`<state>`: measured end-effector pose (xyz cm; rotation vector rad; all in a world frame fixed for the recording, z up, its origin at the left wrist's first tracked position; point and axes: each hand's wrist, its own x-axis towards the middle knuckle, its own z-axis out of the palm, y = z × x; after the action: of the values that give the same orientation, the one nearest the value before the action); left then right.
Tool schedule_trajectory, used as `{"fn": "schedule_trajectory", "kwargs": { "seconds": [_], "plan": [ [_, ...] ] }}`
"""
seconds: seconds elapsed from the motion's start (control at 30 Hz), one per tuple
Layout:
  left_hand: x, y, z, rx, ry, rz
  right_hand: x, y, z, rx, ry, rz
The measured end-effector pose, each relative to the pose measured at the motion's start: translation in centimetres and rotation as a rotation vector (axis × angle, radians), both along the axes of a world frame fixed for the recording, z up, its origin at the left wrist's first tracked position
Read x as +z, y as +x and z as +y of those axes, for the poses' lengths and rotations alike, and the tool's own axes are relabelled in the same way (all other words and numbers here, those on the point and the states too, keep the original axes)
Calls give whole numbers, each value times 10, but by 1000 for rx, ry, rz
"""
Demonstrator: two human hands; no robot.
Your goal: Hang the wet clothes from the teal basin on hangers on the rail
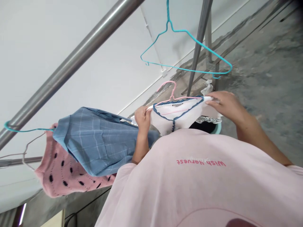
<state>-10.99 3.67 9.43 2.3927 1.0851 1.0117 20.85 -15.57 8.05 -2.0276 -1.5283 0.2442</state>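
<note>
Currently, head view: both hands are gripping a white garment [176, 118] being fitted on a pink hanger [170, 91], left hand [142, 119] and right hand [224, 103] pinching its shoulders, below the teal hanger [187, 50]. Judging next: settling the shoulders evenly.

I wear a pale pink short-sleeved cotton T-shirt [189, 189]. The fabric is plain and smooth, with no pattern. One line of darker pink lettering [200, 162] runs across the chest; from my head camera it appears upside down and reads "Wish Harvest". A fainter script line overlaps it and is too small to read. A curved seam crosses the lower part of the shirt, and a dark reddish patch sits at the bottom edge of the view. One sleeve hem lies at my left upper arm, the other at my right upper arm. Both forearms are bare. My left hand [142, 119] and right hand [223, 104] carry no gloves, and no rings, watch or bands are visible on them.
</note>
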Motion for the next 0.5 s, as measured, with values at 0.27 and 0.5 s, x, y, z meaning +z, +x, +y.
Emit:
{"fn": "schedule_trajectory", "kwargs": {
  "seconds": [0.27,0.5],
  "plan": [
    [-11,-10,-2,20,-95,-157,-2,-8,-12,-73,300,186],
    [-6,-26,8,133,-66,-310,30,-8,-27,98,44,496]
  ]
}}
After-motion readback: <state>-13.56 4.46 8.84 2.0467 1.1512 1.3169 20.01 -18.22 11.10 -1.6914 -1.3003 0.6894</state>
